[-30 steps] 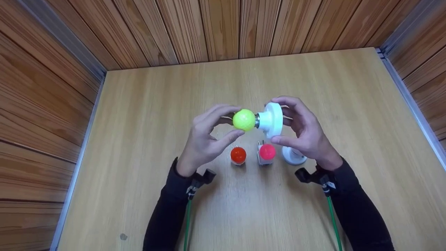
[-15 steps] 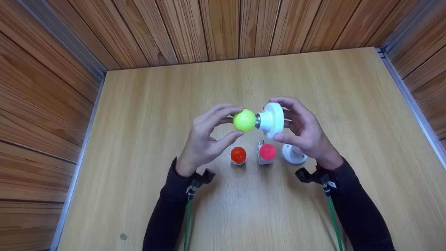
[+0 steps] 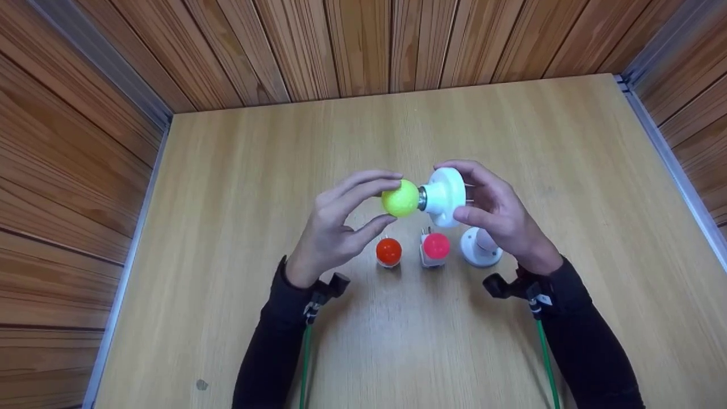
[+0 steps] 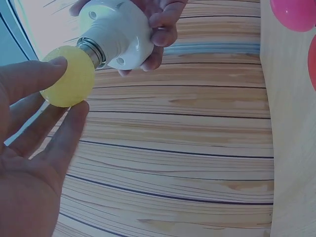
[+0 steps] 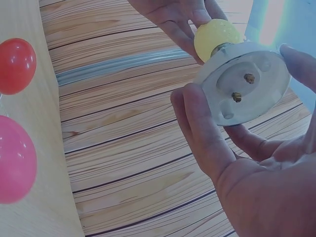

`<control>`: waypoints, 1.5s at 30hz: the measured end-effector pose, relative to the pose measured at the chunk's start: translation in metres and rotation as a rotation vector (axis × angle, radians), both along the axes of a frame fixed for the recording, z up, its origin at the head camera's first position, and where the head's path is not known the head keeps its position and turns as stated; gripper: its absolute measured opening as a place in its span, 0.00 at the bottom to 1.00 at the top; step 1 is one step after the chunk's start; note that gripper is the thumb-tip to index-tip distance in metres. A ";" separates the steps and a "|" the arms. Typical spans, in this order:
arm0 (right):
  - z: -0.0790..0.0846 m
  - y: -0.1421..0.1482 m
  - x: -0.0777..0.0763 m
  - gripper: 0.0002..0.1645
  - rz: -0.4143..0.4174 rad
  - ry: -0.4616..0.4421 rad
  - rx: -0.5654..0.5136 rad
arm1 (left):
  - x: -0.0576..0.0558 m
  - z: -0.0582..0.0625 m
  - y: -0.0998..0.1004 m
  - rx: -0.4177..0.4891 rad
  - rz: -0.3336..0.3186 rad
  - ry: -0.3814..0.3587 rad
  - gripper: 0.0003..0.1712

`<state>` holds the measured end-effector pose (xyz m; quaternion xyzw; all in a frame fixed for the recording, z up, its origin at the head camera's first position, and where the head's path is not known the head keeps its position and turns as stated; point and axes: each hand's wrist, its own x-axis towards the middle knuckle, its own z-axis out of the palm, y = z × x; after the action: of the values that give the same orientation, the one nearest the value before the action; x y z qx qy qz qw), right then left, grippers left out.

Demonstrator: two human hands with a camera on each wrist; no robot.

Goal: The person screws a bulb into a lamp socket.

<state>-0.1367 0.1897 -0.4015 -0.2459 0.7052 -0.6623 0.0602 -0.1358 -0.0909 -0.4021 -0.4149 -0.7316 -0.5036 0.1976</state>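
A yellow-green round light bulb is pinched between the thumb and fingertips of my left hand. Its metal screw base sits partly inside the neck of a white lamp socket, with some metal thread showing. My right hand grips the rim of the socket's round base. In the right wrist view the underside of the lamp socket faces the camera, with two brass terminals. Both things are held above the table, the bulb to the left of the socket.
On the wooden table stand a red bulb and a pink bulb on a white plug-in holder. Another white socket lies partly under my right hand. Wood-panelled walls enclose the back and sides.
My right hand's fingers and thumb have shifted along the socket's rim. Bulb and socket have drifted slightly right. My left fingers have moved a little on the bulb.
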 end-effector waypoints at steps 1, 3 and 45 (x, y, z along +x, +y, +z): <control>0.000 0.000 0.000 0.35 -0.002 0.002 -0.001 | 0.000 0.000 0.000 -0.002 0.001 -0.005 0.22; 0.000 -0.001 -0.001 0.35 -0.008 0.005 -0.004 | 0.000 0.000 0.000 -0.006 0.005 -0.016 0.22; -0.006 -0.009 -0.005 0.38 -0.108 0.598 0.034 | 0.002 0.002 0.000 0.052 0.052 -0.235 0.20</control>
<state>-0.1415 0.1806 -0.4078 -0.3911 0.7148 -0.5507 -0.1815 -0.1335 -0.0908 -0.4000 -0.3286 -0.7471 -0.5621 0.1342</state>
